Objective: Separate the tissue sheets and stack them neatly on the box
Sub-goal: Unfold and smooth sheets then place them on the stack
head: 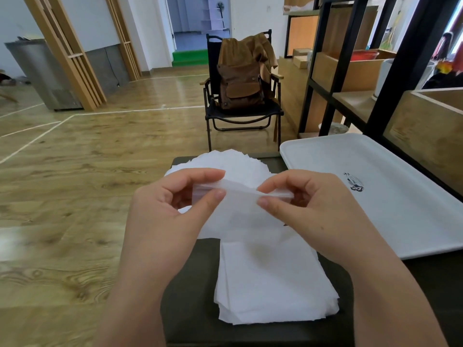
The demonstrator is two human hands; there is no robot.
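Both hands hold a thin white tissue sheet [240, 204] up in the air over a dark box [190, 284]. My left hand [175, 209] pinches its upper left edge between thumb and fingers. My right hand [300, 204] pinches the upper right edge the same way. The edge looks layered, as if the plies are parting. A fanned pile of white sheets [233, 164] lies on the far part of the dark surface. A squarer stack of white sheets [270, 284] lies on the near part, below the held sheet.
A white tray [375, 186] with a small printed logo lies to the right. Black metal shelving with wooden boxes [426, 126] stands further right. A black folding chair [240, 113] carrying a brown backpack stands ahead on the wooden floor.
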